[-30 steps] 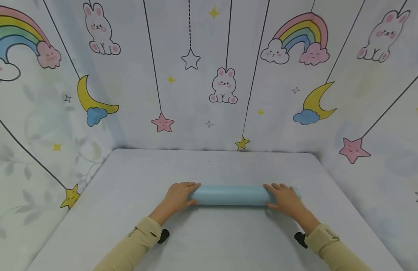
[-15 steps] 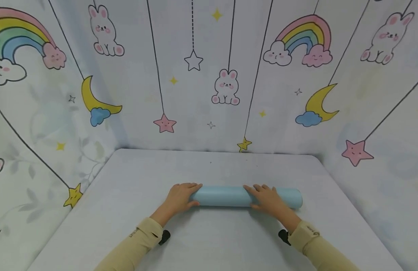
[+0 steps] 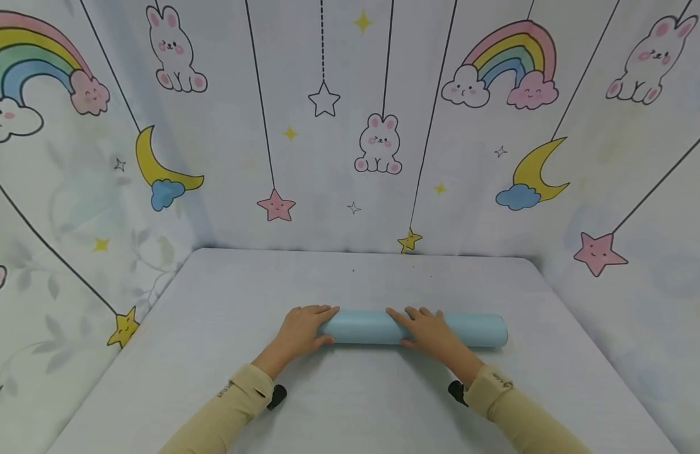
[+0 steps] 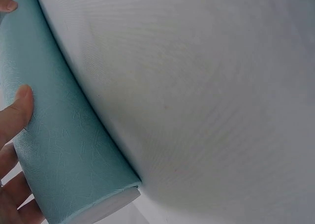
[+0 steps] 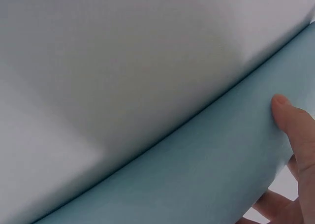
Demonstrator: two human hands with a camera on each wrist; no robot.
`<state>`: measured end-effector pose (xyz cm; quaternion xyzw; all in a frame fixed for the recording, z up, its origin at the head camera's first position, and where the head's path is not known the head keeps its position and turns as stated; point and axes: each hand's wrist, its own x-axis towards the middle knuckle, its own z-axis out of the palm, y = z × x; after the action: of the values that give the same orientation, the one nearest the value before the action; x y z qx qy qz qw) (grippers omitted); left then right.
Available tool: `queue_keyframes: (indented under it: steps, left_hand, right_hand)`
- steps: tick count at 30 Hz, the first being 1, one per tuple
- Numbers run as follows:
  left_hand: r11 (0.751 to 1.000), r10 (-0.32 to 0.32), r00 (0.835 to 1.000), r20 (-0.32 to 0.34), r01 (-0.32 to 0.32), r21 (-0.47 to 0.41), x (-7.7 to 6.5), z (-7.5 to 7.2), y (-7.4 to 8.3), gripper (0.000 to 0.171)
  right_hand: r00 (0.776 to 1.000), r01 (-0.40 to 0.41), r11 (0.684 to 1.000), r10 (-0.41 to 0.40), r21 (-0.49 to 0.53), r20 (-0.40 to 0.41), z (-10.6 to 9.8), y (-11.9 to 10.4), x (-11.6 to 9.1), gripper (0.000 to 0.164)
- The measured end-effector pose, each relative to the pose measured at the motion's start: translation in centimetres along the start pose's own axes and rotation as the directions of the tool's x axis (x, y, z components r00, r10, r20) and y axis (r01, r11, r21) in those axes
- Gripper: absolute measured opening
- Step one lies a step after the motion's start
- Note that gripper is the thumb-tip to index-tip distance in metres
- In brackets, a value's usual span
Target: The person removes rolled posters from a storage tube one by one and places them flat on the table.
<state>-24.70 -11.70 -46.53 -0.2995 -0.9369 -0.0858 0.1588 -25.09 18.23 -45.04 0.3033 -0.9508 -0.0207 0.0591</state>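
A pale-blue roll [image 3: 364, 328] lay sideways on the white table [image 3: 350, 403], its surface finely creased in the left wrist view. The left hand [image 3: 299, 329] gripped the roll's left end, thumb on the near side and fingers reaching over the far side. The right hand [image 3: 432, 334] held the roll around its middle in the same way, and the roll's right end stuck out beyond that hand. On the near side of the roll, a small black object [image 3: 277, 396] showed beside the left cuff [image 3: 253, 384] and another [image 3: 457, 392] beside the right cuff [image 3: 489, 391]. Beyond the roll, past the table's far edge, rose a wall [image 3: 327, 157] printed with rabbits, stars, moons and rainbows.
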Motion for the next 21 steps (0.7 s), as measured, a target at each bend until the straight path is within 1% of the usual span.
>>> queue_keyframes:
  steps: [6, 13, 17, 21]
  left_hand:
    - [1.000, -0.010, 1.000, 0.012, 0.010, -0.001, 0.0, 0.1, 0.1, 0.061]
    - [1.000, -0.023, 0.999, 0.026, 0.023, 0.000, 0.1, 0.3, 0.0, 0.062]
    - [1.000, -0.019, 1.000, 0.014, 0.019, -0.020, 0.1, 0.1, 0.1, 0.062]
    - [1.000, -0.008, 1.000, -0.003, 0.008, -0.020, 0.2, 0.0, 0.0, 0.062]
  right_hand:
    - [1.000, 0.001, 1.000, -0.001, 0.002, 0.029, 0.3, -0.9, 0.9, 0.067]
    - [0.999, -0.003, 1.000, 0.002, 0.010, 0.034, 0.5, -1.4, 1.5, 0.068]
    - [0.999, -0.002, 1.000, 0.002, 0.010, 0.032, 0.7, -1.4, 1.8, 0.069]
    - [1.000, 0.004, 1.000, -0.005, 0.029, 0.028, 0.9, -1.4, 2.1, 0.071]
